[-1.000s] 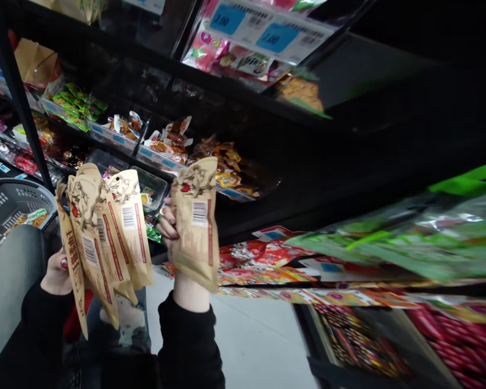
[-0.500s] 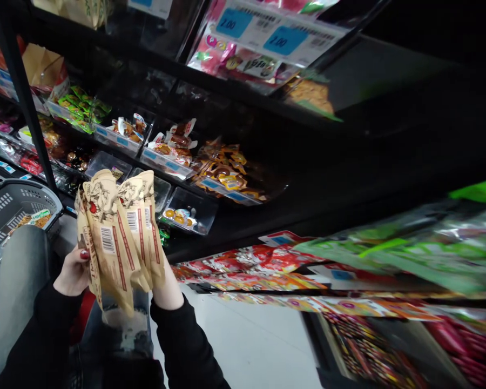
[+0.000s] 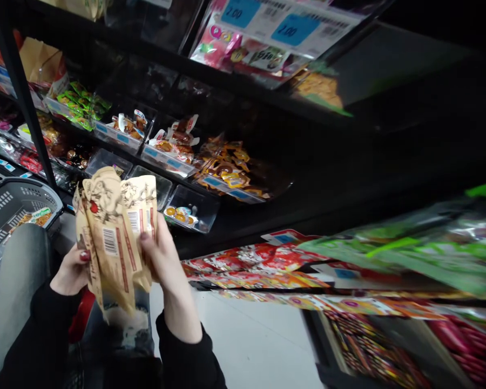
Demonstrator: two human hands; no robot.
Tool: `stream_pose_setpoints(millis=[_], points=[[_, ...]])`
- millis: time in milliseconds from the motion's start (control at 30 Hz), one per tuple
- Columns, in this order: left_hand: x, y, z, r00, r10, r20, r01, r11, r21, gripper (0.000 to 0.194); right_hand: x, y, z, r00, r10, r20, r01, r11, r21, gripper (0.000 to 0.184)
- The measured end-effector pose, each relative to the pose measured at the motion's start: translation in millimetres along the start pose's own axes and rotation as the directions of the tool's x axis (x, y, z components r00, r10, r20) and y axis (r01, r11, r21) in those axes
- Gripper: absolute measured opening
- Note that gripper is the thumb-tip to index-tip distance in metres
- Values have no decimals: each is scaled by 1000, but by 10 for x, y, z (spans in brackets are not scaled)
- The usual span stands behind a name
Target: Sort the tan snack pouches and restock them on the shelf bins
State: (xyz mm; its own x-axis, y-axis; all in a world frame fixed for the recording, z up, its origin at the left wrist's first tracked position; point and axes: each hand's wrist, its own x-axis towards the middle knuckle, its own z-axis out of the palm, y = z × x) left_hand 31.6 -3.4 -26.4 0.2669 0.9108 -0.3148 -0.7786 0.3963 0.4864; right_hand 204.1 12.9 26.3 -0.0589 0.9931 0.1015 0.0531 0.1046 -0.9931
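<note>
Several tan packets are gathered up — left hand grasping one side, right hand clasping the other. They're outside the basket, which holds a bag.

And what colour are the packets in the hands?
The packets are tan, printed in dark grey and red. The head view shows this best.

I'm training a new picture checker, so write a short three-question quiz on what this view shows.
1. True or false: the bare left hand and bare right hand both touch the flat tan paper-like pouches.
2. In the picture, where is the grey perforated plastic basket? A: right of the pouches. B: left of the pouches.
3. Fill in: on the white price strip, both blue rectangular patches read ____.

Key: 1 true; 2 B; 3 2.00.
</note>
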Motion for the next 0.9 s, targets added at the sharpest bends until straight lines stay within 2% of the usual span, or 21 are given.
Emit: stream_pose_setpoints(millis=[67, 167, 367, 467, 500, 567, 633, 667, 700, 767, 867, 900], points=[[-11, 7, 101, 998, -6, 64, 6, 1000, -5, 23, -62, 10, 25, 999, -29, 12, 30, 996, -86, 56], [-21, 14, 157, 993, -16, 118, 16, 1000, -1, 25, -88, 34, 49, 998, -52, 21, 54, 994, -99, 54], [-23, 3, 171, 992, 27, 121, -23, 999, -30, 23, -9, 104, 63, 998, -47, -43, 42, 995, -96, 57], [-9, -7, 193, 995, 70, 74, -67, 997, -36, 19, -23, 66, 40, 983, -120, -142, 99, 984, -147, 53], [-4, -10, 205, 995, 85, 53, -84, 996, -31, 17, -52, 25, 32, 962, -189, -199, 152, 971, -187, 50], [1, -13, 243, 993, 114, 8, -114, 994, -6, 16, -143, -94, 36, 880, -393, -267, 297, 894, -336, 41], [0, -12, 301, 988, 149, -41, -148, 989, 30, 18, -248, -234, 90, 795, -580, -179, 415, 734, -537, 33], [-2, -9, 333, 984, 168, -58, -166, 985, 52, 22, -293, -298, 137, 785, -613, -88, 435, 647, -626, 33], [-4, -4, 364, 980, 189, -67, -184, 980, 73, 27, -328, -351, 191, 799, -602, -19, 422, 582, -695, 35], [-4, 8, 404, 970, 235, -61, -227, 967, 113, 32, -354, -416, 293, 862, -504, 57, 356, 522, -775, 32], [13, 7, 387, 957, 289, -9, -284, 945, 160, 37, -311, -426, 354, 932, -345, 112, 296, 546, -784, 10], [22, -2, 363, 954, 301, 6, -298, 941, 159, 41, -288, -418, 346, 943, -312, 118, 284, 569, -772, 12]])
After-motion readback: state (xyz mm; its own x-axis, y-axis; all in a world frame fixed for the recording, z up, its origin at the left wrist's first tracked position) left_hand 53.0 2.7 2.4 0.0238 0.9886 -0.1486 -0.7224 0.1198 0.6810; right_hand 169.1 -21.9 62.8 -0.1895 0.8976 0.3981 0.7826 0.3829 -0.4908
